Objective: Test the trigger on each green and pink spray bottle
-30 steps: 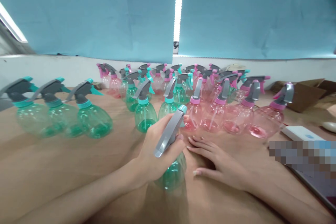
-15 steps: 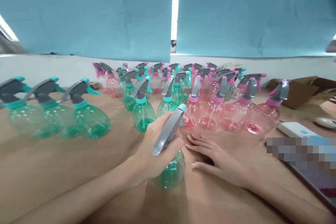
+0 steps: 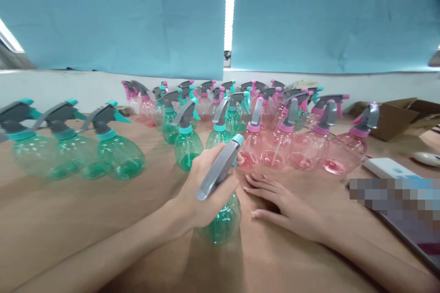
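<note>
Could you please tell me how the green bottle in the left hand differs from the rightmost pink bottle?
The green bottle is gripped by the left hand; the pink bottle stands untouched. The green bottle has turquoise trim; the pink bottle has pink trim. Both are see-through with grey spray heads.

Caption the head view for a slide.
Left hand grips a green trigger spray bottle; right hand rests on the brown tabletop near pink spray bottles.

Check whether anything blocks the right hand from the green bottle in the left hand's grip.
Nothing visible blocks the right hand from the lower body of the green bottle; higher up, the left hand is wrapped around it.
</note>
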Tool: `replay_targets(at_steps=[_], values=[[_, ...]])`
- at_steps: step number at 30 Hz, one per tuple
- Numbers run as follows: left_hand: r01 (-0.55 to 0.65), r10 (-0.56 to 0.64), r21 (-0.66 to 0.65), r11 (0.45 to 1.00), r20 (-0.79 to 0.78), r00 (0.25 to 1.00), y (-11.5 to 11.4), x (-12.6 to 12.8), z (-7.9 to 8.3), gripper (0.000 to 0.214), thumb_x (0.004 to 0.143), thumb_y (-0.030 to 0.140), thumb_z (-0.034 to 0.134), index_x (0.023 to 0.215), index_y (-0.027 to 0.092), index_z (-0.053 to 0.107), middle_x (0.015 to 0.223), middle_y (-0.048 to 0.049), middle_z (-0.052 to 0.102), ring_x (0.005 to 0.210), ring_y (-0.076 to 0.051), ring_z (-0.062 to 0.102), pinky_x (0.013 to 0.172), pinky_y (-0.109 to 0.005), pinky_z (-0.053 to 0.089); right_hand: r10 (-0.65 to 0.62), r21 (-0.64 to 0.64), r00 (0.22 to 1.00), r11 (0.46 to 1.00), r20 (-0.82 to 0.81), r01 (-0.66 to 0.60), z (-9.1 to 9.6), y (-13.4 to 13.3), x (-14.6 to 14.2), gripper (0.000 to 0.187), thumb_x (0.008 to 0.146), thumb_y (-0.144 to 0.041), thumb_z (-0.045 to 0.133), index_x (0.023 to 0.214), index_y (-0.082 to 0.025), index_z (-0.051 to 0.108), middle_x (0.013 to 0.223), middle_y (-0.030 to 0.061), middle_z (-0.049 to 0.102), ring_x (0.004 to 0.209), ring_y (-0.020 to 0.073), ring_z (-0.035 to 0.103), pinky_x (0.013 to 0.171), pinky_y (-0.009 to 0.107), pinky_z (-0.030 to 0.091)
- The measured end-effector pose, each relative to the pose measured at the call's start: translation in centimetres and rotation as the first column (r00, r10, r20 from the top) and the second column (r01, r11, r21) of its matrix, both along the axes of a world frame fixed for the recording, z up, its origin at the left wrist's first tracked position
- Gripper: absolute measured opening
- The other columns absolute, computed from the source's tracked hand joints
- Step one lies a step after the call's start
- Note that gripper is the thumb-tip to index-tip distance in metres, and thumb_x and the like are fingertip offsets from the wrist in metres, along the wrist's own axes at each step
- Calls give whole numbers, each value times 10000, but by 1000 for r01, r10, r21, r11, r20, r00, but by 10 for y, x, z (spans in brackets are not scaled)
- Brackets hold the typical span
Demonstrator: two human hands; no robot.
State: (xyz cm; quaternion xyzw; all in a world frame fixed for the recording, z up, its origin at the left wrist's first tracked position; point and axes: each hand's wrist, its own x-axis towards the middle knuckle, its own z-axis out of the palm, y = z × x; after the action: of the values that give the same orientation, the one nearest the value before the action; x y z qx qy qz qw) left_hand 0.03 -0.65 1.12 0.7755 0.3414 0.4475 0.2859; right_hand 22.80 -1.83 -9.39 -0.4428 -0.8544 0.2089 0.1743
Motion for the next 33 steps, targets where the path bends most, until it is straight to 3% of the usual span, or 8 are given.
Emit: replay_targets(at_steps=[6, 13, 21, 29, 33], values=[[24, -20, 60, 998, -58, 998, 6, -3, -3, 65, 740, 170, 474, 737, 199, 532, 562, 60, 379, 523, -112, 344, 513, -263, 292, 4, -6, 1000, 1000, -2, -4, 0, 0, 0, 619, 924, -588, 524, 1453, -277, 446, 1551, 38, 353, 1451, 284, 269, 1187, 530, 233], [48, -45, 53, 997, -51, 998, 6, -6, -5, 79, 757, 181, 476, 772, 197, 552, 715, 9, 553, 612, -127, 481, 533, -260, 356, 5, 0, 1000, 1000, 22, -5, -1, 1, 1, 636, 928, -596, 509, 1463, -262, 429, 1559, 42, 332, 1455, 275, 260, 1190, 520, 229], [52, -52, -41, 998, 4, 999, 3, -1, -2, 42, 769, 174, 476, 766, 202, 507, 546, 82, 316, 501, -95, 312, 533, -258, 301, 13, 11, 1000, 1000, 10, -13, -4, 2, 2, 629, 929, -584, 520, 1473, -289, 406, 1557, 27, 346, 1454, 268, 265, 1187, 517, 241], [-4, 4, -37, 999, 3, 1000, -3, 2, -4, 121, 817, 188, 498, 913, 176, 569, 685, 41, 455, 582, -98, 405, 541, -241, 349, 11, 6, 1000, 1000, 13, -11, -1, 1, 1, 625, 932, -589, 509, 1470, -287, 409, 1554, 23, 352, 1452, 266, 273, 1188, 518, 240], [4, -3, -45, 999, 24, 1000, -2, 3, -8, 192, 823, 186, 529, 1003, 168, 591, 821, -7, 600, 598, -93, 474, 544, -240, 401, 14, 4, 999, 1000, 46, -15, 1, 0, 0, 645, 939, -608, 475, 1474, -255, 404, 1557, 34, 342, 1458, 251, 258, 1193, 504, 230]])
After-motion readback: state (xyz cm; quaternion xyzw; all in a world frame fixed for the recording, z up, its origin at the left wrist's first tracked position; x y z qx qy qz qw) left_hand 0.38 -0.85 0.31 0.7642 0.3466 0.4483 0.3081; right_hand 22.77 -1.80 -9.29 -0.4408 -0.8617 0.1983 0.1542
